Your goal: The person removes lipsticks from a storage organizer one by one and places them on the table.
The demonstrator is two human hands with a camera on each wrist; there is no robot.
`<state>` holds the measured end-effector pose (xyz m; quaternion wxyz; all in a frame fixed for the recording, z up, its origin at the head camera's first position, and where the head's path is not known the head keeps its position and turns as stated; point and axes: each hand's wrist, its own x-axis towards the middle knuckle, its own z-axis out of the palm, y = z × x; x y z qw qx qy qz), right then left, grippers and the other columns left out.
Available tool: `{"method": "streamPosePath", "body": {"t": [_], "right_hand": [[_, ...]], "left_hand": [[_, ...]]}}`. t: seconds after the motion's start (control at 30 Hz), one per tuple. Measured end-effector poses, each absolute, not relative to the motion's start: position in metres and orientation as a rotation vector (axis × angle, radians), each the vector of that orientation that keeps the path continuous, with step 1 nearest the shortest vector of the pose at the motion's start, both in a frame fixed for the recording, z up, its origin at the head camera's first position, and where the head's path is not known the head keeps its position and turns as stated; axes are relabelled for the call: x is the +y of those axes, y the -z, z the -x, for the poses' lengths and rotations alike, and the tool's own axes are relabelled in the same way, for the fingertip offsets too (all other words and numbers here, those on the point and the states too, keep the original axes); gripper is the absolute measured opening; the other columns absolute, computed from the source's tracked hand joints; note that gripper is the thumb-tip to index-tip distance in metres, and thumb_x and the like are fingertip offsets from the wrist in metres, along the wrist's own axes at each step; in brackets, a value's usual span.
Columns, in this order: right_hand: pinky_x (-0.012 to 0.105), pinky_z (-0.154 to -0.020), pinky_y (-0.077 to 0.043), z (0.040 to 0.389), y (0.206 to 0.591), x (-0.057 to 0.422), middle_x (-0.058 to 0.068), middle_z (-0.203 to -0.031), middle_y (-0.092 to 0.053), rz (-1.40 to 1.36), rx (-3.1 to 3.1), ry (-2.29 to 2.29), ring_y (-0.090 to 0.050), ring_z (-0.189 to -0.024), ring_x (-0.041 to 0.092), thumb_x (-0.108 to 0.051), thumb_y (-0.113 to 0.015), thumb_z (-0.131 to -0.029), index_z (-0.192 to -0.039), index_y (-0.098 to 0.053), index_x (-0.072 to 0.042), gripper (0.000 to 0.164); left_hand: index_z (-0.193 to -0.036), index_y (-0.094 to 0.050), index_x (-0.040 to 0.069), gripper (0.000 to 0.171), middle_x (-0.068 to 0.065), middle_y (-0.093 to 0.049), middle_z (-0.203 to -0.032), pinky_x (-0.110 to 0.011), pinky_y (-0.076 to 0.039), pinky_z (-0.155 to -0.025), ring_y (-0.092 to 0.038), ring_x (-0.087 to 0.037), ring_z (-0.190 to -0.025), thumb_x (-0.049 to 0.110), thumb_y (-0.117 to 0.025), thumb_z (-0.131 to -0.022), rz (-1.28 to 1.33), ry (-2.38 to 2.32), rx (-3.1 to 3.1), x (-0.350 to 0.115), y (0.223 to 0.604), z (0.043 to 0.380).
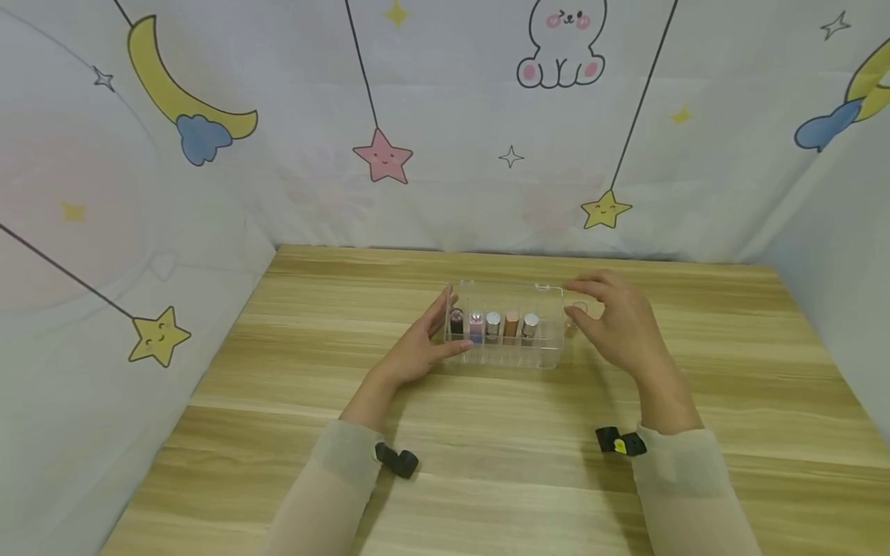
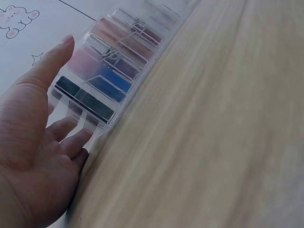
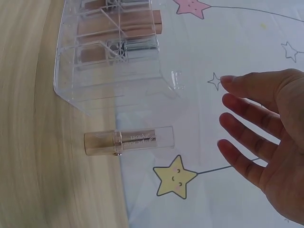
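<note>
A clear plastic lipstick organizer (image 1: 549, 355) stands on the table, with several lipsticks in a row in its slots. Among them are a dark lipstick (image 2: 84, 99), a pink and blue one (image 1: 476, 328) and a brown one (image 1: 511, 324). My left hand (image 1: 410, 351) grips the organizer's left end, thumb at the front and fingers around the side. Just beyond the right end, a clear-capped lipstick with a gold base (image 3: 128, 141) stands upright on the table. My right hand (image 1: 622, 324) is beside that lipstick, fingers loosely bent and holding nothing; the right wrist view shows a gap between them.
The wood-grain table (image 1: 487, 463) stretches around the organizer on all sides. Behind it hangs a white cloth (image 1: 459, 208) printed with stars, moons and a bear. A black strap (image 1: 396, 460) sits at the left wrist and another strap (image 1: 621, 442) at the right.
</note>
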<state>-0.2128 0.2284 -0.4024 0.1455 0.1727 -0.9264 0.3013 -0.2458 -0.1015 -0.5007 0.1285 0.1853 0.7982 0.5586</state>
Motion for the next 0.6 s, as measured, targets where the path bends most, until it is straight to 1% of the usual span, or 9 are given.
{"method": "streamPosePath", "body": {"t": [0.13,0.23,0.3,0.4,0.53,0.6], "right_hand": [[0.055,-0.087,-0.055,0.212,0.399,0.225,0.017,-0.129,-0.067,-0.536,-2.646,-0.843,-0.064,-0.113,0.039,-0.005,-0.076,-0.092,-0.126,-0.073,-0.006,0.034],[0.049,-0.082,-0.056,0.211,0.399,0.223,0.016,-0.128,-0.067,-0.559,-2.644,-0.837,-0.065,-0.106,0.036,-0.005,-0.077,-0.092,-0.126,-0.074,-0.006,0.034],[0.047,-0.082,-0.057,0.211,0.399,0.222,0.016,-0.127,-0.067,-0.572,-2.645,-0.845,-0.066,-0.104,0.034,-0.004,-0.077,-0.091,-0.125,-0.074,-0.005,0.034],[0.046,-0.082,-0.057,0.211,0.400,0.218,0.015,-0.127,-0.067,-0.591,-2.659,-0.861,-0.067,-0.100,0.034,-0.004,-0.078,-0.091,-0.124,-0.074,-0.004,0.033],[0.050,-0.082,-0.060,0.211,0.403,0.214,0.016,-0.129,-0.067,-0.621,-2.688,-0.876,-0.069,-0.094,0.035,-0.003,-0.077,-0.091,-0.126,-0.073,-0.004,0.034],[0.050,-0.082,-0.060,0.212,0.404,0.212,0.017,-0.130,-0.068,-0.637,-2.696,-0.876,-0.069,-0.095,0.035,-0.002,-0.077,-0.091,-0.126,-0.073,-0.004,0.035]], "left_hand": [[-0.167,-0.004,0.040,0.108,0.009,-0.020,-0.173,-0.047,-0.021,-0.130,-0.019,-0.022,-0.161,0.044,-0.080,-0.090,-0.547,-1.636,2.314,-0.102,0.500,0.246],[-0.166,-0.003,0.043,0.107,0.009,-0.020,-0.173,-0.047,-0.021,-0.130,-0.019,-0.021,-0.161,0.043,-0.080,-0.090,-0.552,-1.636,2.310,-0.102,0.501,0.247],[-0.165,-0.003,0.045,0.107,0.010,-0.019,-0.174,-0.047,-0.020,-0.131,-0.019,-0.021,-0.161,0.043,-0.080,-0.090,-0.555,-1.635,2.309,-0.102,0.501,0.248],[-0.165,-0.003,0.046,0.107,0.011,-0.019,-0.173,-0.047,-0.020,-0.131,-0.019,-0.021,-0.161,0.045,-0.080,-0.090,-0.554,-1.632,2.314,-0.102,0.502,0.248],[-0.165,-0.003,0.046,0.108,0.011,-0.018,-0.174,-0.049,-0.019,-0.130,-0.019,-0.022,-0.161,0.046,-0.080,-0.089,-0.554,-1.621,2.326,-0.102,0.502,0.247],[-0.164,-0.002,0.047,0.108,0.011,-0.018,-0.174,-0.049,-0.019,-0.131,-0.019,-0.022,-0.161,0.046,-0.080,-0.089,-0.553,-1.620,2.329,-0.102,0.503,0.247]]}}
